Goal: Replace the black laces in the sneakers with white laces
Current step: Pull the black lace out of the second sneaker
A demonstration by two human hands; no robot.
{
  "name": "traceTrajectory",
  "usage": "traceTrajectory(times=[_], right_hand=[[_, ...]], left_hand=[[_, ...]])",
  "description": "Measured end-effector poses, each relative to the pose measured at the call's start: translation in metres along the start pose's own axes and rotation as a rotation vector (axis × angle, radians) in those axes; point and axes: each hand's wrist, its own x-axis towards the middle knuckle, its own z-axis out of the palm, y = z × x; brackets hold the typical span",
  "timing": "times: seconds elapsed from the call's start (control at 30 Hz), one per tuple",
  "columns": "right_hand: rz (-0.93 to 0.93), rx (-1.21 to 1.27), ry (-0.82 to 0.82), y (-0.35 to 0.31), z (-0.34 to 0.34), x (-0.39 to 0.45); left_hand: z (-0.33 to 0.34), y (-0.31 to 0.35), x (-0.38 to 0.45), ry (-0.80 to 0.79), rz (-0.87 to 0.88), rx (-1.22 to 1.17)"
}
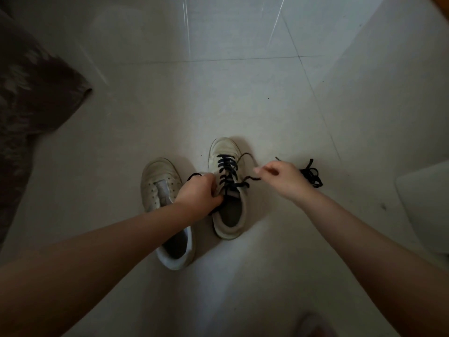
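Two white sneakers stand on the tiled floor. The left sneaker [160,188] has bare eyelets and no lace. The right sneaker [227,190] carries a black lace [227,166] criss-crossed up its front. My left hand [198,193] grips the right sneaker at its tongue, with a black lace end looping out above the knuckles. My right hand [279,177] pinches the other black lace end just right of the shoe. A loose black lace [311,176] lies bunched on the floor behind my right hand.
A dark patterned cloth or cushion [31,93] fills the left edge. A pale flat object [425,203] lies at the right edge. Pale floor tiles [218,93] stretch beyond the shoes.
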Motion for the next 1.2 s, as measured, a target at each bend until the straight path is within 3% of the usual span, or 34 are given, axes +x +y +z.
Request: traceTrajectory(times=[0.2,0.33,0.43,0.6,0.67,0.77,0.9,1.0,1.2], right_hand=[[0.017,-0.01,-0.073,-0.007,0.026,-0.004],[-0.039,0.02,-0.232,-0.011,0.019,-0.002],[-0.075,0.005,-0.145,-0.007,0.007,0.002],[0.103,0.231,0.229,0.011,-0.014,0.007],[0.197,0.427,0.136,0.012,-0.011,0.004],[0.251,0.915,-0.151,0.002,0.001,-0.005],[0.284,1.135,-0.038,-0.011,0.004,0.0],[0.199,0.889,0.072,-0.011,-0.001,0.007],[-0.214,0.169,0.228,-0.022,-0.009,0.007]], left_hand=[[0.001,-0.001,0.001,0.003,-0.007,0.007],[0.0,-0.001,0.001,0.002,-0.001,0.013],[-0.001,0.0,-0.001,-0.006,0.008,-0.006],[-0.002,0.001,-0.002,-0.02,0.002,0.006],[-0.002,0.001,-0.001,-0.029,-0.005,0.013],[-0.002,0.001,0.0,-0.028,-0.008,0.012],[-0.001,0.0,-0.001,-0.012,0.007,-0.007],[-0.001,-0.002,-0.002,-0.01,0.018,-0.004],[0.0,-0.001,0.0,-0.025,0.025,0.011]])
